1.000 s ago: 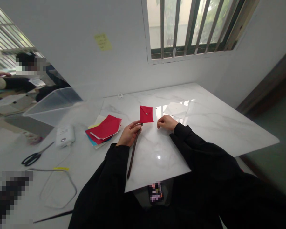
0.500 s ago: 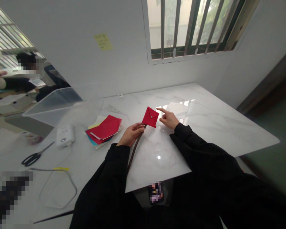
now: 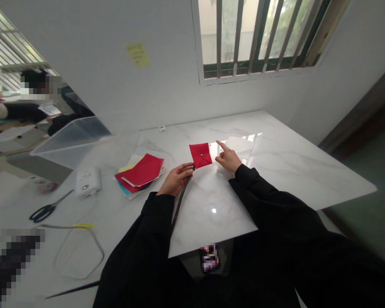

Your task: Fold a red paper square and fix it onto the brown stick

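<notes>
The left hand [image 3: 176, 180] pinches a small red envelope-shaped pouch [image 3: 200, 155] by its lower corner with its dark brown strap [image 3: 180, 205], apparently to hold it up above the white marble surface [image 3: 291, 167], while the right hand [image 3: 228, 158], holding nothing, points one finger just beside it.

The person is wearing a loose black long-sleeved top [image 3: 244, 278], its matte fabric filling the lower part of the view from about 7 o'clock round to 4 o'clock. The left sleeve [image 3: 137, 248] is running in from about 7 o'clock, falling in soft folds and ending in a plain, rounded cuff [image 3: 157, 203] at the left hand [image 3: 175, 180]. The right sleeve [image 3: 276, 205] is coming in from about 4 o'clock in the same dark cloth, with a matching cuff [image 3: 246, 175] at the right hand [image 3: 228, 159]. Both hands are showing bare beyond the cuffs.
</notes>
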The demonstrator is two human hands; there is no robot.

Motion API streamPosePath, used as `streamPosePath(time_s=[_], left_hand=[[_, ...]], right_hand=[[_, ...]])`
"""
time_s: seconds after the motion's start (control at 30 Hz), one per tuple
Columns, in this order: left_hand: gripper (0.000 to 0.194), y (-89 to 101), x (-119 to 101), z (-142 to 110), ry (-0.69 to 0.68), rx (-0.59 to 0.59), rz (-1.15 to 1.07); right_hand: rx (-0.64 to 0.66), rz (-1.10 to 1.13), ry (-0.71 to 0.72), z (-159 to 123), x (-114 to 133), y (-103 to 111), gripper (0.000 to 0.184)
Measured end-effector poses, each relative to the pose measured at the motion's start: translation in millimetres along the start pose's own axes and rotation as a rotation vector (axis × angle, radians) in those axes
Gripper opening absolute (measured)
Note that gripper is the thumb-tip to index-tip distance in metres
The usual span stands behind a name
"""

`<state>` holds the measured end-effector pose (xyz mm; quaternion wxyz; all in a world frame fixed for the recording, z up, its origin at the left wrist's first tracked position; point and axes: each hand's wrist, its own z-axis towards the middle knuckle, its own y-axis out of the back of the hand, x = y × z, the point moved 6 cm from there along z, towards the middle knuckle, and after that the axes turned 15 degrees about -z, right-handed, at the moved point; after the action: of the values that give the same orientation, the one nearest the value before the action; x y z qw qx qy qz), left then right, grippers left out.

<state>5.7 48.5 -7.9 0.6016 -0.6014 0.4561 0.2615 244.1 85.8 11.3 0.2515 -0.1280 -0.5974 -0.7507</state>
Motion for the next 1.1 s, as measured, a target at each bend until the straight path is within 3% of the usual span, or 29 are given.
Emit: streamPosePath(time_s=[0.1, 0.17, 0.53, 0.77, 1.0, 1.03, 1.1], left_hand=[[0.041, 2.4, -1, 1, -0.02, -0.02, -0.011], [0.041, 4.5, -1, 2, -0.033, -0.036, -0.012], [0.043, 7.6, 2, 3, -0.007, -0.05, -0.041], [0.043, 6.1, 1, 2, -0.007, -0.049, -0.042], [0.043, 7.1, -1, 1, -0.03, -0.063, -0.049], [0.043, 7.4, -2, 1, -0.037, -0.065, -0.056], [0.043, 7.5, -3, 1, -0.055, -0.069, -0.071]], right_hand=[[0.232, 0.025, 0.135, -2, 9, -11, 0.027], [0.343, 0.029, 0.225, -5, 16, -18, 0.024], [0.209, 0.001, 0.123, -1, 9, -17, 0.025], [0.011, -0.011, -0.031, 2, -2, -6, 0.028], [0.09, -0.031, -0.069, -1, -1, -15, 0.074], [0.11, -0.016, -0.063, -2, 0, -15, 0.072], [0.277, 0.049, 0.048, -5, 10, -22, 0.054]])
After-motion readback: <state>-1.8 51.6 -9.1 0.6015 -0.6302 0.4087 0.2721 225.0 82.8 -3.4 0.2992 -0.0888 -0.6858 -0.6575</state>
